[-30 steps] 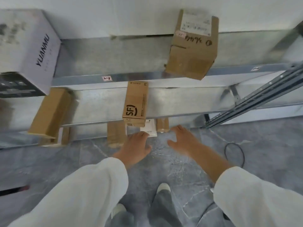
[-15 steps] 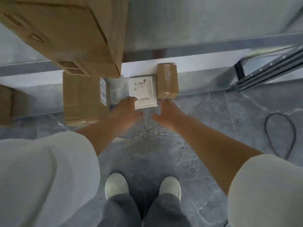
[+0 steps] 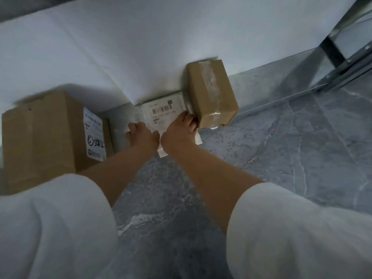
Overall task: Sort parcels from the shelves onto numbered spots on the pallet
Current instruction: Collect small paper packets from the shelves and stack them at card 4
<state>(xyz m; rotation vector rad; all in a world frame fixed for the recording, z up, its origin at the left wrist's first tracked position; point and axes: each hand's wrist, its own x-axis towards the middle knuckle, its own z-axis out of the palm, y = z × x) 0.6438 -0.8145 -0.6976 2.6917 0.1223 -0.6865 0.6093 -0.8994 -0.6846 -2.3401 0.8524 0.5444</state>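
Note:
A flat white parcel [image 3: 163, 112] with a barcode label lies on the grey floor against the white wall. My left hand [image 3: 142, 136] sits on its left edge with fingers bent over it. My right hand [image 3: 178, 132] grips its right edge, fingers curled down into the gap beside a small taped cardboard box [image 3: 211, 93]. The near part of the parcel is hidden under both hands.
A large cardboard box [image 3: 44, 137] with a white label marked 5 stands on the floor at the left, close to my left arm. The metal shelf frame [image 3: 342, 59] slants across the upper right. Grey marble floor [image 3: 281, 154] spreads to the right.
I have bent lower and nearer to the floor parcels; the upper shelves left the view. Both hands moved forward from the parcel's near edge onto its sides.

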